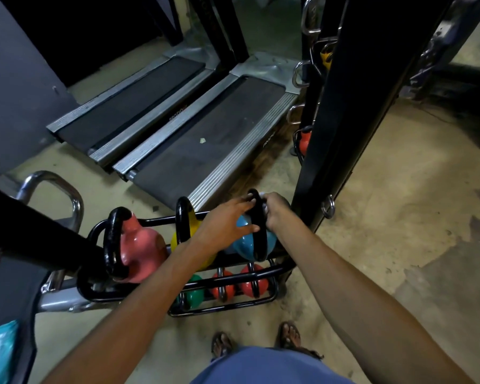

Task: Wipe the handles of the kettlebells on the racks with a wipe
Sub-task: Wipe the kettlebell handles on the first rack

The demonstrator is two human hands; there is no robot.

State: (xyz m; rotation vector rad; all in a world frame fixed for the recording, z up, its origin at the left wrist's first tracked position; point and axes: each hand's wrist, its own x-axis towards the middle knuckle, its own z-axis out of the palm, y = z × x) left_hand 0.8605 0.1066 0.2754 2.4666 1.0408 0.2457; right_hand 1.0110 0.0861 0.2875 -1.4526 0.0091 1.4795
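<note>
A blue cloth garment point(261, 368), plain and unmarked, covers the person's front at the bottom edge of the view. Both forearms are bare from the frame's edge down to the bare left hand point(225, 220) and right hand point(276, 210). The feet wear dark, open-toed strapped sandals, left sandal point(221, 346) and right sandal point(290, 335).
</note>
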